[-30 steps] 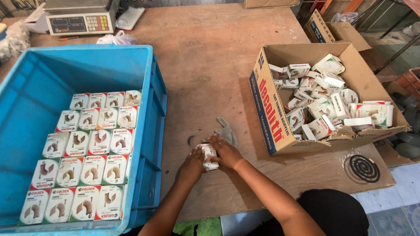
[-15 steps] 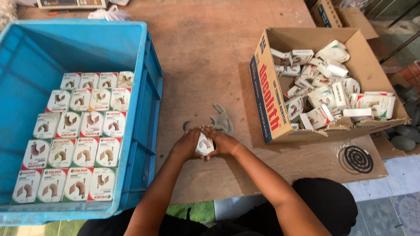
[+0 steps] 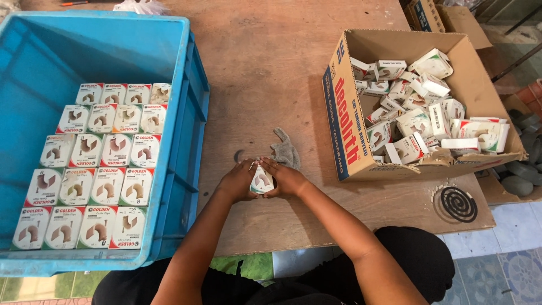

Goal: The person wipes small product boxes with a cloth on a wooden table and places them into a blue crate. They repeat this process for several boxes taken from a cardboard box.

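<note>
Holding small white box (image 3: 262, 181) between both hands

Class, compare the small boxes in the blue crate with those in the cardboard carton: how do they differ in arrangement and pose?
The boxes in the blue crate lie flat in neat rows, window faces up; the boxes in the cardboard carton are heaped loosely, tilted every way. The crate has bare floor left; the carton looks mostly covered. Both hold small white boxes.

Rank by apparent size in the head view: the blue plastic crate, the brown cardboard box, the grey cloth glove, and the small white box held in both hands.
1. Blue plastic crate
2. Brown cardboard box
3. and 4. Grey cloth glove and small white box: they look alike in size, and both hands partly cover the box, so unranked.
</note>
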